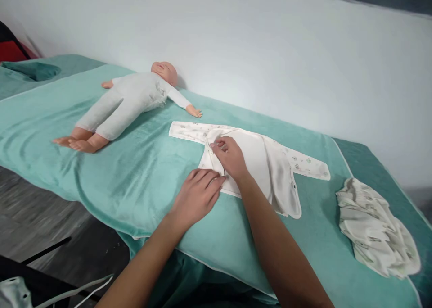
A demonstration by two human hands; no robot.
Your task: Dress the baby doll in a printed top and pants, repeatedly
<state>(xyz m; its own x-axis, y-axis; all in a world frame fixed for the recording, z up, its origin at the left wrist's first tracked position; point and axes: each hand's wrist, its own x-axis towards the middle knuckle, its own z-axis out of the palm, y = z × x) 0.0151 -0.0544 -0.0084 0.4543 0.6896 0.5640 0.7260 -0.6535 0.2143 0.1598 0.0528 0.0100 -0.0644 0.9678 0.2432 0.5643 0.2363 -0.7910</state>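
A white long-sleeved baby shirt (249, 150) with small printed figures on its sleeves lies spread on the green cover, its front opened out. My right hand (231, 157) is closed in a pinch on the edge of the left front panel, near the upper part of the shirt. At the lower left corner, my left hand (199, 193) grips the hem with its fingers drawn together; part of that corner is hidden beneath them. Beyond the shirt, a baby doll (135, 96) in a white cloth body lies on its back, arms spread, head toward the wall.
A crumpled white printed garment (376, 231) lies at the right end of the green cover (141, 186). The white wall (236, 47) borders the far side. White cables (77, 290) and a dark frame are below the near left edge.
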